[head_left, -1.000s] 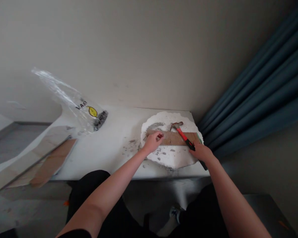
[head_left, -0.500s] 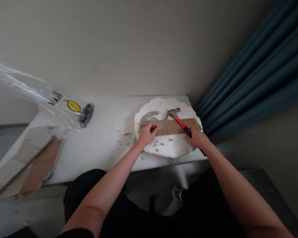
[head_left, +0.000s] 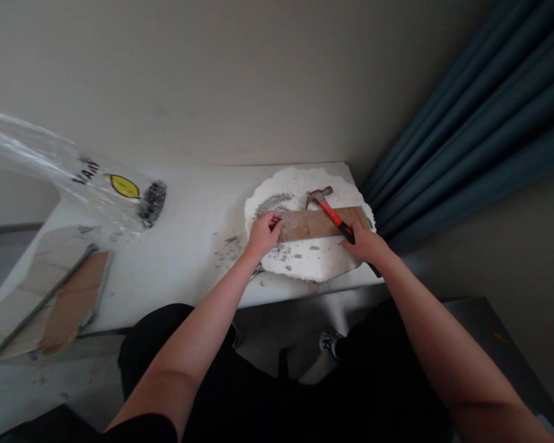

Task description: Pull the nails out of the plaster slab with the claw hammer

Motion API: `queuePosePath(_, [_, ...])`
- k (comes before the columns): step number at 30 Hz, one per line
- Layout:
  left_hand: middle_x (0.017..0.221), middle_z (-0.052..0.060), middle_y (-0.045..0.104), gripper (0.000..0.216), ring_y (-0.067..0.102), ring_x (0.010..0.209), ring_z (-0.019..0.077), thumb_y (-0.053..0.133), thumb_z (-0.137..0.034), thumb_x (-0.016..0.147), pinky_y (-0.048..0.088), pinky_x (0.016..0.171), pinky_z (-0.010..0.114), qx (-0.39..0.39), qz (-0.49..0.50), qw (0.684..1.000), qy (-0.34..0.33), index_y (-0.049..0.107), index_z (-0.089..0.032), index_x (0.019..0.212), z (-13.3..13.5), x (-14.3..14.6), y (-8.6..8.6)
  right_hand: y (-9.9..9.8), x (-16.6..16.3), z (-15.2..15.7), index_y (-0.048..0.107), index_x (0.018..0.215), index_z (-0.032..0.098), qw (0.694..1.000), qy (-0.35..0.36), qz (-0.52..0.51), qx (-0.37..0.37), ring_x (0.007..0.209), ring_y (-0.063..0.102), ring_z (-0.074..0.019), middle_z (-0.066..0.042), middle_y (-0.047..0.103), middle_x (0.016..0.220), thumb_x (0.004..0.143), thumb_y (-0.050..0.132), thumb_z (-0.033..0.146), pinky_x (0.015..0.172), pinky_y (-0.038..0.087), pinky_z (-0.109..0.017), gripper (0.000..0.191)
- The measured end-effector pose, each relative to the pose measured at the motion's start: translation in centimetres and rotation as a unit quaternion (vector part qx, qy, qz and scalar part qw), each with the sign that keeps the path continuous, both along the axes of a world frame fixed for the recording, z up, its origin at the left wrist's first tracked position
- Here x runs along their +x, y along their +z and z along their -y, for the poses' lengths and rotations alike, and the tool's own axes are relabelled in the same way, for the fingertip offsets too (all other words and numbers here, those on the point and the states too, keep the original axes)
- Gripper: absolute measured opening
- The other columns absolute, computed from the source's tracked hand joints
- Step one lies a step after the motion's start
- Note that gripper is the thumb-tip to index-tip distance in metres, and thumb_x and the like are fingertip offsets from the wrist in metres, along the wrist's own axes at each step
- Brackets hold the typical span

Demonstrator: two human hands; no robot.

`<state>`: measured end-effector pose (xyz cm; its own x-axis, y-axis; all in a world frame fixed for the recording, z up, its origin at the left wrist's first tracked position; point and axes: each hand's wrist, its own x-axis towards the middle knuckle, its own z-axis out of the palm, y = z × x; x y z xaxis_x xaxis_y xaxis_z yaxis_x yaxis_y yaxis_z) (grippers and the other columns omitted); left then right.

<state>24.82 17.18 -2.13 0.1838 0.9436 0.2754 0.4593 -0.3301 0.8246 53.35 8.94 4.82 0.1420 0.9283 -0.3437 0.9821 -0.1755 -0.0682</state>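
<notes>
My right hand [head_left: 368, 243] is closed around the black grip of a claw hammer [head_left: 333, 215] with a red handle. The hammer lies slantwise over a brown wood-look strip [head_left: 311, 225], its metal head past the strip's far edge. At the strip's left end is my left hand [head_left: 261, 236], fingers curled and pinched together; whatever they hold is too small to make out. The strip looks rough and speckled near those fingers, with a dark crack near its middle. Under it is a white, ragged-edged slab [head_left: 321, 266] scattered with grey crumbs and chips.
On the white table [head_left: 189, 246], a clear plastic wrap [head_left: 124, 186] with a yellow print stretches left. Brown pieces [head_left: 76, 301] and a thin dark bar [head_left: 41, 301] lie at the left front. A blue curtain [head_left: 443, 141] hangs close on the right; grey wall stands behind.
The view has tilted slightly, so the table sits higher in the picture. My left hand has shifted a little left along the strip. The right hand still holds the hammer in place.
</notes>
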Motion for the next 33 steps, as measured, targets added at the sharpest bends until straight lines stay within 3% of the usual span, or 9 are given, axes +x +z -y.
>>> queuePosePath(33, [0.090, 0.003, 0.074, 0.009, 0.068, 0.080, 0.0169, 0.059, -0.021, 0.094, 0.055, 0.080, 0.031, -0.005, -0.029, 1.000, -0.008, 0.065, -0.021, 0.100, 0.34, 0.18, 0.16, -0.06, -0.49, -0.31, 0.045, 0.140, 0.012, 1.000, -0.013, 0.020, -0.003, 0.113, 0.069, -0.0349, -0.024, 0.069, 0.125, 0.097, 0.057, 0.044, 0.090, 0.053, -0.042, 0.054])
